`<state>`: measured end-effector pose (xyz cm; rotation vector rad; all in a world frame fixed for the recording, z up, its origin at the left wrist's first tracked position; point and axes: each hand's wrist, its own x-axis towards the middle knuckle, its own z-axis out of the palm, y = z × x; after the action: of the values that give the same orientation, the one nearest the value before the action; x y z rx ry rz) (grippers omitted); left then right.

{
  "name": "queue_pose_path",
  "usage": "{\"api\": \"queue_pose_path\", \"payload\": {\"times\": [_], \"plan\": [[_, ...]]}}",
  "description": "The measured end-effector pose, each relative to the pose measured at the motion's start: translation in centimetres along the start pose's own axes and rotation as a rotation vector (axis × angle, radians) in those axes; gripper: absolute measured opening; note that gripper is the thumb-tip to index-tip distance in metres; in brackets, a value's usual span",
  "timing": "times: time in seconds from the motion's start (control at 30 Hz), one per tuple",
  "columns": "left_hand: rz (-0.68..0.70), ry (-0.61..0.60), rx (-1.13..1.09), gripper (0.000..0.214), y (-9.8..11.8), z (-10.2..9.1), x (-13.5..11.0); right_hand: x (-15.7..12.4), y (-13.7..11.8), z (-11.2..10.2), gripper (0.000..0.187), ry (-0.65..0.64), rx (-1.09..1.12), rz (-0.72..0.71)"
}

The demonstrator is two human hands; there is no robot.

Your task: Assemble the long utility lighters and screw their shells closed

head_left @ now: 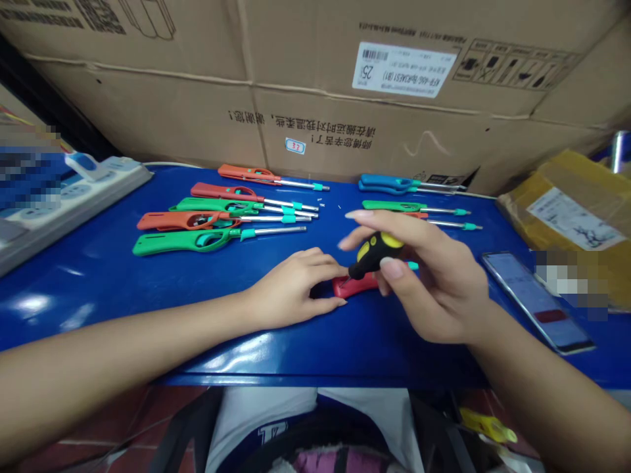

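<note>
A red long-nosed lighter [359, 284] lies flat on the blue table. My left hand [300, 286] grips its handle end between thumb and fingers. In my right hand [434, 276] is a short black and yellow screwdriver [373, 253], held tilted, its tip down at the lighter's handle. Most of the lighter's far end is hidden behind my right hand; a bit of its turquoise tip shows. Left of centre lie several orange and green lighters [185, 242]. Beyond my right hand are blue lighters [387, 184] and a green one [389, 206].
Behind the table [276, 358] stands a big cardboard box [305, 92]. A white power strip [73, 197] is on the left. On the right are a phone [537, 302] and a taped parcel [566, 203]. Tiny pieces [320, 201] lie near the lighter tips.
</note>
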<state>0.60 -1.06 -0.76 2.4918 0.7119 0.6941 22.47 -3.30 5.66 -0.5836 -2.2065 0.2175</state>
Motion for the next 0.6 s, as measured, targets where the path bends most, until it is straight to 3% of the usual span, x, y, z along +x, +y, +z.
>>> {"api": "queue_pose_path", "payload": {"times": [0.2,0.4,0.5,0.6], "plan": [[-0.031,0.003,0.036,0.030,0.15,0.12,0.10,0.27,-0.02,0.12,0.034,0.152,-0.199,-0.101],[-0.030,0.019,0.046,0.027,-0.05,0.23,0.03,0.44,-0.26,-0.32,0.038,0.019,-0.058,-0.042],[-0.019,0.018,0.058,0.024,-0.06,0.25,0.03,0.55,-0.19,-0.11,0.024,0.133,-0.110,-0.062],[-0.018,0.018,0.066,0.024,0.04,0.21,0.06,0.47,0.11,0.13,0.024,0.207,-0.161,-0.070]]}}
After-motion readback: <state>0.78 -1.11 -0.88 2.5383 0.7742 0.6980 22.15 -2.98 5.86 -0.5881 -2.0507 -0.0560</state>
